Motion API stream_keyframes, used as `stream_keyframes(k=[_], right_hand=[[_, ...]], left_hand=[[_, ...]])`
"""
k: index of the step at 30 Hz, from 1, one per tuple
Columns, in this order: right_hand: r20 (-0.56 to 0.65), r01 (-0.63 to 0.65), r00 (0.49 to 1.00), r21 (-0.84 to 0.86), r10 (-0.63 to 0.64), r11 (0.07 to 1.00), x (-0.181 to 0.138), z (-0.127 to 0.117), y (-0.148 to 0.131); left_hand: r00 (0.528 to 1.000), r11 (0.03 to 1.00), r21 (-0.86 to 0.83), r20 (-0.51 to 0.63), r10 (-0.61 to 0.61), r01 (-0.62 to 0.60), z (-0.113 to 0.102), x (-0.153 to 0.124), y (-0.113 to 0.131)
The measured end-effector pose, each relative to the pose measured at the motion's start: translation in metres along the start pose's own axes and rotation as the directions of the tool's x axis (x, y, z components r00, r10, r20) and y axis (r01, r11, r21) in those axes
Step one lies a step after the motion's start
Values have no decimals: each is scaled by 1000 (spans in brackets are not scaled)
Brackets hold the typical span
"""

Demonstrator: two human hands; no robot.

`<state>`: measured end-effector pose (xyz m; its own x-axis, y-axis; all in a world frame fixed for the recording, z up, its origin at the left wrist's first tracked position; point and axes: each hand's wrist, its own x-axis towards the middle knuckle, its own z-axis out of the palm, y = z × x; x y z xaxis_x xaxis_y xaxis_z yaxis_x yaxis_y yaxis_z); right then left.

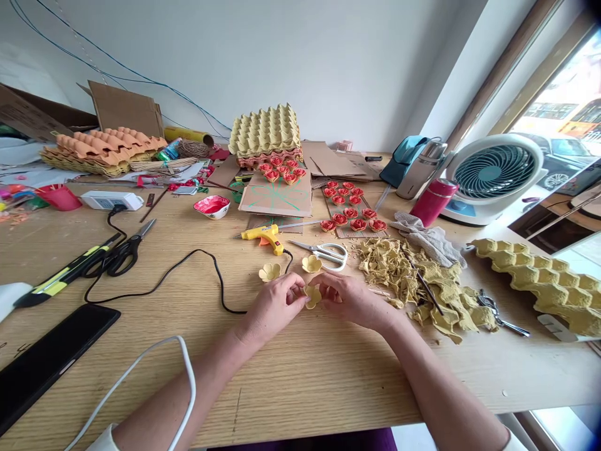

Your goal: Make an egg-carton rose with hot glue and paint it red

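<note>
Between my two hands is a yellow egg-carton flower cup (312, 297) with petal-cut edges. My left hand (282, 299) pinches its left side, and my right hand (345, 297) has bent fingers closed at its right side. Two similar cups, one on the left (270, 272) and one on the right (311, 264), rest on the table just beyond my fingers. Behind them lie a yellow hot glue gun (265, 235) and white-handled scissors (328, 253). Torn egg-carton scraps (399, 266) are heaped right of my right hand.
Red paper roses (350, 213) stand on cardboard behind the scraps. A stack of egg trays (265, 131) is at the back. Black scissors (122, 254), a black phone (56, 357) and the gun's cord (162, 288) lie left. A fan (493, 172) and egg tray (544, 279) are right.
</note>
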<state>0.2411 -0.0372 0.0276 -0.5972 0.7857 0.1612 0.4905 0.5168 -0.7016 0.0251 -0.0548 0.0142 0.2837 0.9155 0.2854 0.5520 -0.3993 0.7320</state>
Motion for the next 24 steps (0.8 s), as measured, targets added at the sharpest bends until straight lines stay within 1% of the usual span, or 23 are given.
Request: stream_keyframes(k=[4,12,16,21,24], right_hand=[[1,1,1000,-30,-1,1000,0,1,0],[26,20,1000,-84,-18,996,1,-1,-5],[36,12,999,-108,-8,994,1,-1,-6],[21,57,998,-96,-55,994,3,2,-8],[-11,35,999,-70,-35,997,4,5,-9]], left_hand=[[1000,1000,18,25,-4,3,-2,0,0],[998,998,27,40,50,-51,-3,1,-3],[995,996,64,79,64,-69,-5,1,-2],[990,992,87,112,82,-92,-5,1,-3],[992,993,87,105,71,-80,-4,2,-6]])
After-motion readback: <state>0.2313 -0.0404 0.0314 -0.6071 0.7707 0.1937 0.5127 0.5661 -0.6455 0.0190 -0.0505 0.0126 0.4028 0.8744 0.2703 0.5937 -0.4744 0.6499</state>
